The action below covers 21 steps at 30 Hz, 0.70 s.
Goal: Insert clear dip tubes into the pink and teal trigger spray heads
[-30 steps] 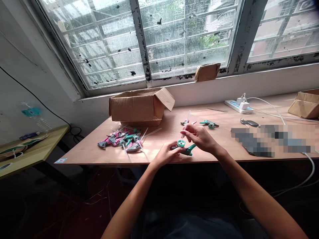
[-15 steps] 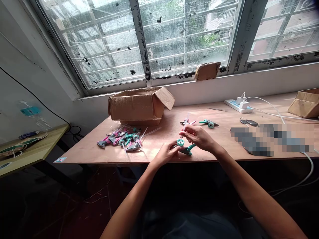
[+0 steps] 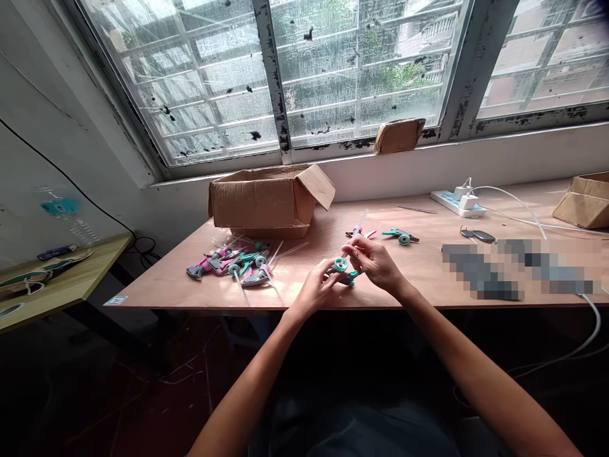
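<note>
Near the front edge of the table, my left hand (image 3: 315, 285) is closed round a teal trigger sprayer head (image 3: 352, 277), with its round screw collar facing up. My right hand (image 3: 379, 263) pinches a clear plastic tube (image 3: 361, 222) just above the collar. The tube's lower end is at the collar's opening; how deep it sits I cannot tell. Behind my right hand lie a pink sprayer head (image 3: 369, 234) and another teal sprayer head (image 3: 403, 238). To the left is a pile of pink, teal and grey sprayer heads (image 3: 247, 266), several with tubes attached.
An open cardboard box (image 3: 261, 204) stands behind the pile. On the right are a power strip (image 3: 457, 203) with plugs and cables, keys with a dark fob (image 3: 483, 235), a blurred patch (image 3: 480, 273) and another box (image 3: 583, 202). A thin rod (image 3: 417, 209) lies at the back.
The sprayer head in my left hand has risen slightly and tilted, its collar turned more toward me. My right hand has come lower on the tube, closer to the collar, and the tube leans more.
</note>
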### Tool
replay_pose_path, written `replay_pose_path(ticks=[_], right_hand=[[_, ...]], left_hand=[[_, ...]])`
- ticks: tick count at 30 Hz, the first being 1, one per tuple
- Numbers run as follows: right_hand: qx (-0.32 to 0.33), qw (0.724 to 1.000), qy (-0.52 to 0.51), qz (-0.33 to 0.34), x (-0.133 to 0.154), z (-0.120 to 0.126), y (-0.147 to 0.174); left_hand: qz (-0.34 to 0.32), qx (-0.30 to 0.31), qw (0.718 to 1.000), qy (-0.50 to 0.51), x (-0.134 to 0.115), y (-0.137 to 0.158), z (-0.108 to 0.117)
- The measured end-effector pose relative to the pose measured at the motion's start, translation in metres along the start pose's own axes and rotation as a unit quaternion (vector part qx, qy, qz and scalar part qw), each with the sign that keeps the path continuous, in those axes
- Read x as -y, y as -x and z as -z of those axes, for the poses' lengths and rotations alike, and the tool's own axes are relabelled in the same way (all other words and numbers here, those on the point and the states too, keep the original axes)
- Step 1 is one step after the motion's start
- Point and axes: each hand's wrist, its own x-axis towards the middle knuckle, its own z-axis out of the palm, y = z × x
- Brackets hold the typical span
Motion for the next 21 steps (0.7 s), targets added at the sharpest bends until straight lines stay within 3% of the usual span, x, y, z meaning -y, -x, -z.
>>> replay_pose_path(ticks=[9, 14, 21], right_hand=[[-0.058, 0.998, 0.028, 0.019, -0.003, -0.014, 0.005], [-0.048, 0.997, 0.052, 0.027, -0.002, -0.014, 0.006], [-0.031, 0.992, 0.111, 0.050, -0.002, -0.010, 0.004]], left_hand=[[-0.015, 0.009, 1.000, -0.024, 0.002, 0.001, 0.003], [-0.032, 0.029, 0.999, 0.000, 0.005, 0.001, 0.007], [-0.009, 0.007, 1.000, -0.027, 0.007, 0.001, 0.007]])
